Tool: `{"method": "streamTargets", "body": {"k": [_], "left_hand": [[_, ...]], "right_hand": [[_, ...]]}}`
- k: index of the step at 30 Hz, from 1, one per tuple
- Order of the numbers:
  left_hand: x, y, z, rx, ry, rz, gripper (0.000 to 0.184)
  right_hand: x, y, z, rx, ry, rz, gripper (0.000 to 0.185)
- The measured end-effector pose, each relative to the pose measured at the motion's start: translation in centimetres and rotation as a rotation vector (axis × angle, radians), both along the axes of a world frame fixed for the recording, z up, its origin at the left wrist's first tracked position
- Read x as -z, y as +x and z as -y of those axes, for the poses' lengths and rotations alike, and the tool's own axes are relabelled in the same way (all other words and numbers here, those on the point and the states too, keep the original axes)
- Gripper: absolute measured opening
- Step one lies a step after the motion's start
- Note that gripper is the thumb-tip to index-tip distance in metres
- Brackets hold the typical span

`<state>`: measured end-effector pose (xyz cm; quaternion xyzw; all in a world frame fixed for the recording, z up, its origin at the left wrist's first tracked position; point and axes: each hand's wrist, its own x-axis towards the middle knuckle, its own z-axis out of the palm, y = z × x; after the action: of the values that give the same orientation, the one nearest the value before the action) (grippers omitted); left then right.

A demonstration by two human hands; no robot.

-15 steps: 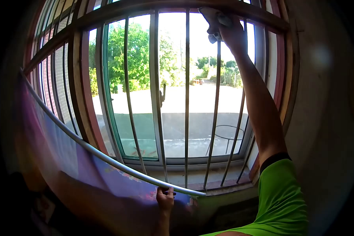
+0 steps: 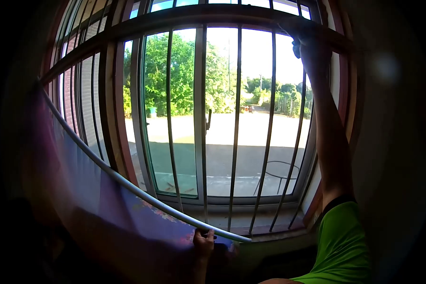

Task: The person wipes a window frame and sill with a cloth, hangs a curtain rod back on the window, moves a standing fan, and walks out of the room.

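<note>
Two hands, head view: I have both in sight, the left low at the rod and the right high at the crossbar.
Left hand (image 2: pixel 203 242): nearly closed, its fingers and thumb curled on the white rod (image 2: pixel 146 195) close to the lower end.
White rod: it slants from the far left of the wooden crossbar (image 2: pixel 199 16) down past my left hand, in front of the window bars (image 2: pixel 236 142); it looks bowed, though the lens may add to that.
Printed cloth (image 2: pixel 123 208): it hangs below the rod, its lower part lost in shadow.
Right hand (image 2: pixel 315 49): raised against the crossbar's right part, below it a green sleeve (image 2: pixel 343 241). I cannot tell how far open it is; a small dark thing (image 2: pixel 296 48) shows at its fingers, too dim to name.
Rod risk: I judge that a loose left grip, so near the end, could let the rod roll or swing down, taking the cloth along. A hard pull could free its upper end, whose support I cannot make out.
Crossbar risk: with my right hand in shadow against glare, a misjudged reach could knock the wood or drop whatever it may hold.
</note>
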<state>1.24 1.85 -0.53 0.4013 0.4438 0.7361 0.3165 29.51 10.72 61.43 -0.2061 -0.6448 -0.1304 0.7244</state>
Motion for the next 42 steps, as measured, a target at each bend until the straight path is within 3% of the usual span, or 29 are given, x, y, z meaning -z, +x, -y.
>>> {"method": "streamTargets", "body": {"k": [1, 3, 8, 13, 14, 18, 20, 23, 24, 25, 26, 28, 30, 32, 33, 34, 35, 36, 38, 39, 40, 42], "left_hand": [[-0.3, 0.1, 0.2, -0.004, -0.010, -0.025, 0.022], [-0.1, 0.2, 0.1, -0.001, -0.023, -0.036, 0.023], [-1.3, 0.4, 1.1, -0.036, -0.047, -0.044, 0.022], [-0.4, 0.2, 1.0, -0.004, -0.109, -0.008, 0.022], [-0.4, 0.3, 1.3, -0.026, -0.114, 0.007, 0.022], [0.0, 0.2, 1.4, -0.040, -0.143, -0.010, 0.025], [0.2, -0.4, 1.3, -0.042, -0.123, -0.047, 0.024], [-0.6, -1.5, 2.1, -0.069, -0.141, -0.077, 0.023], [-2.0, -1.7, 2.7, -0.014, -0.130, -0.018, 0.020], [-1.2, -1.9, 2.3, 0.004, -0.088, -0.031, 0.019], [-0.4, -2.1, 1.9, 0.011, -0.046, -0.037, 0.018], [-0.6, -2.2, 2.3, 0.064, -0.031, -0.007, 0.017], [-1.0, -2.4, 2.7, 0.115, -0.085, -0.005, 0.018], [-0.6, -2.6, 2.8, 0.102, -0.120, -0.035, 0.017], [-0.7, -2.6, 3.0, 0.084, -0.095, -0.052, 0.017], [-0.4, -2.6, 2.9, 0.090, -0.096, -0.060, 0.017], [-0.1, -2.5, 2.8, 0.061, -0.057, -0.068, 0.016], [0.1, -2.3, 2.8, 0.033, -0.018, -0.072, 0.016], [0.2, -2.2, 2.8, 0.038, -0.020, -0.071, 0.016], [0.5, -2.2, 2.7, 0.030, -0.009, -0.070, 0.016], [0.6, -2.2, 2.8, 0.020, -0.001, -0.070, 0.016], [0.5, -2.1, 2.9, 0.034, -0.021, -0.044, 0.016]], "right_hand": [[-0.9, 0.3, -0.1, -0.019, -0.003, 0.009, 0.030], [-2.6, 0.7, 0.0, 0.610, 0.636, 0.081, 0.023], [-5.3, 0.5, -4.1, 0.421, 0.431, 0.199, 0.031], [-4.1, -0.1, -4.8, 0.446, 0.704, 0.259, 0.034], [-4.3, 1.4, -4.8, 0.588, 0.605, 0.309, 0.037], [-2.9, 3.0, -1.7, 0.428, 0.413, 0.249, 0.022], [-0.1, 3.1, 0.8, 0.046, 0.042, 0.371, 0.019], [8.2, 2.3, 3.6, 0.213, 0.039, 0.262, 0.017], [10.7, 2.9, 4.7, 0.277, -0.033, 0.395, 0.018], [12.8, 4.2, 5.8, 0.121, -0.136, 0.560, 0.023], [14.8, 5.2, 5.6, 0.149, -0.350, 0.657, 0.036], [17.4, 5.7, 7.3, 0.230, -0.458, 0.975, 0.031], [18.2, 7.6, 7.4, 0.149, -0.542, 0.969, 0.033], [18.4, 12.0, 5.8, -0.208, -0.480, 0.604, 0.034], [18.2, 10.5, 8.0, -0.057, -0.187, 0.351, 0.030], [17.2, 11.1, 7.2, -0.139, -0.139, -0.013, 0.027], [17.0, 12.3, 7.6, 0.093, -0.012, -0.236, 0.023], [17.1, 12.0, 8.2, 0.099, -0.013, -0.238, 0.023], [17.7, 11.6, 8.8, 0.436, 0.209, -0.162, 0.027], [19.5, 11.2, 9.0, 0.365, -0.052, -0.041, 0.030], [21.2, 10.6, 8.8, 0.031, -0.158, 0.188, 0.034], [23.9, 10.0, 9.9, 0.044, -0.529, 0.897, 0.044]]}}
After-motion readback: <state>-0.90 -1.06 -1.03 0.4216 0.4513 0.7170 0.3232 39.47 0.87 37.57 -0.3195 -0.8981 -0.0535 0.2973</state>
